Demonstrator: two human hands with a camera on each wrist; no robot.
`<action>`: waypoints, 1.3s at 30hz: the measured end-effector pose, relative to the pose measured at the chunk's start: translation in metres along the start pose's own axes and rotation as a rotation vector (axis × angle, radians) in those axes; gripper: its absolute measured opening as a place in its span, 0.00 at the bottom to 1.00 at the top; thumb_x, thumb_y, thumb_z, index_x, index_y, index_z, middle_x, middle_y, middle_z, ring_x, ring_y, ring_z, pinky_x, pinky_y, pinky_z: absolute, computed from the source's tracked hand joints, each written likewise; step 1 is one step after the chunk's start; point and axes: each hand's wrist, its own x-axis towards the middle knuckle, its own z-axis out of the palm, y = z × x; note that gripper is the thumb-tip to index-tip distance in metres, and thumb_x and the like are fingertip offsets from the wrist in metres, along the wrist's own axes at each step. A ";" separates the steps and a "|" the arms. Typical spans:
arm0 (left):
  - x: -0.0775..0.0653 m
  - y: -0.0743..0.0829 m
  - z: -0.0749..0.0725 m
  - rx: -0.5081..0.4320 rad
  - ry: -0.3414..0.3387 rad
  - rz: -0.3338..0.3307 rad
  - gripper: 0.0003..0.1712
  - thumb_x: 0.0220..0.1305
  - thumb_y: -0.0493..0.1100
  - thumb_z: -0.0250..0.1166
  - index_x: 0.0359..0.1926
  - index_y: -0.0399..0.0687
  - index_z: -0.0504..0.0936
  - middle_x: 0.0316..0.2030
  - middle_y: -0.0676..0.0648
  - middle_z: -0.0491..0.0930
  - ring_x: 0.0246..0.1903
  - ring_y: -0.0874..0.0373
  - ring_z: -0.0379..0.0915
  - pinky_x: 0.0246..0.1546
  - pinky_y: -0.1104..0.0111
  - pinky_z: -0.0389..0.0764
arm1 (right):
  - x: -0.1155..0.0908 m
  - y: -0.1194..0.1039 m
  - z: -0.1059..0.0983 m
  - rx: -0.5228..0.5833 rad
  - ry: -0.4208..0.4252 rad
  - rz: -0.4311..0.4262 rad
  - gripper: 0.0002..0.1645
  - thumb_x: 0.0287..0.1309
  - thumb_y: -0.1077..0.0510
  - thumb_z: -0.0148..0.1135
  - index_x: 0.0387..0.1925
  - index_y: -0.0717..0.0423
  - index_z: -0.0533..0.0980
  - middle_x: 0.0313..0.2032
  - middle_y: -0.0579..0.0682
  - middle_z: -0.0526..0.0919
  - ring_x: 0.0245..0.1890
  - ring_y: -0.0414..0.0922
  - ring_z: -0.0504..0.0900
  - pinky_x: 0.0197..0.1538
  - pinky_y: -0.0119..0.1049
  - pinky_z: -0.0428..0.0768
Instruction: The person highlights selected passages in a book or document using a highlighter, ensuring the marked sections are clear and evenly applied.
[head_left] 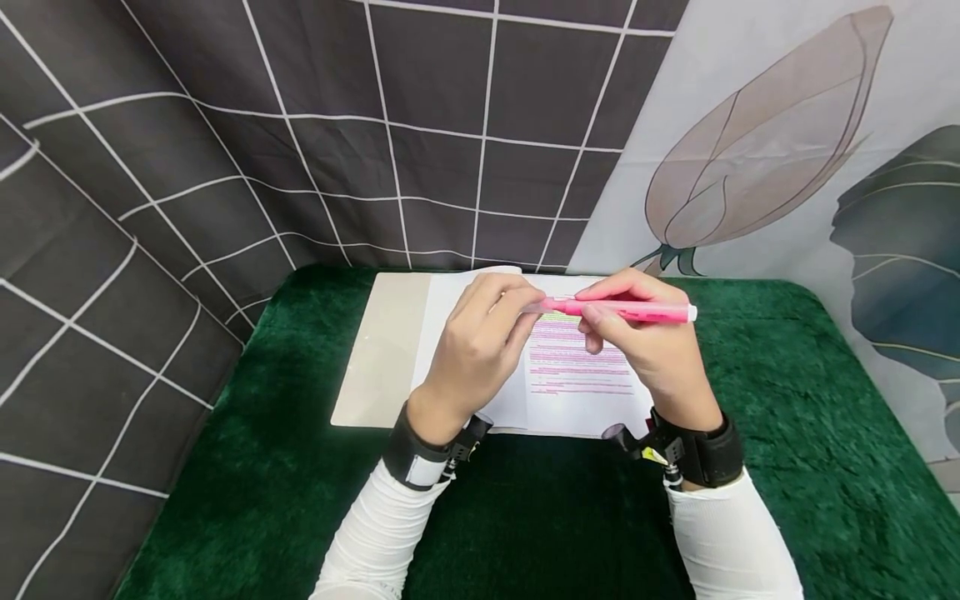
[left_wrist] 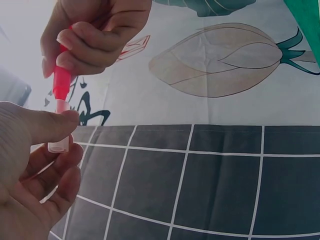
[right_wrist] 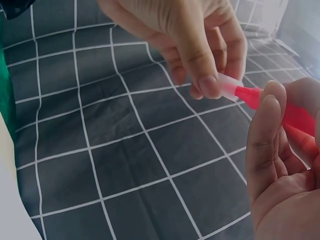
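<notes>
A pink highlighter (head_left: 652, 312) lies level between the two hands, above an open booklet. Its barrel is gripped by my right hand (head_left: 637, 325), thumb and fingers on opposite sides. My left hand (head_left: 480, 333) pinches the clear cap (left_wrist: 59, 145) between thumb and fingers. In the right wrist view the pen's narrow tip end sits inside the mouth of the cap (right_wrist: 228, 86). Under the hands, the right page (head_left: 581, 379) carries printed lines marked in pink, with a little yellow-green near the top.
The booklet's beige cover (head_left: 378, 358) spreads to the left on a green cloth-covered table (head_left: 262, 467). Behind the table hangs a dark curtain with a white grid (head_left: 435, 75), beside a pale panel with a leaf print (head_left: 757, 150).
</notes>
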 end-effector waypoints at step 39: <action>-0.002 0.003 0.004 0.039 0.046 0.101 0.06 0.66 0.32 0.70 0.42 0.33 0.85 0.36 0.41 0.82 0.38 0.51 0.79 0.45 0.68 0.83 | 0.006 0.018 0.006 0.342 -0.087 0.017 0.10 0.67 0.73 0.60 0.40 0.63 0.85 0.25 0.52 0.86 0.18 0.43 0.80 0.27 0.28 0.81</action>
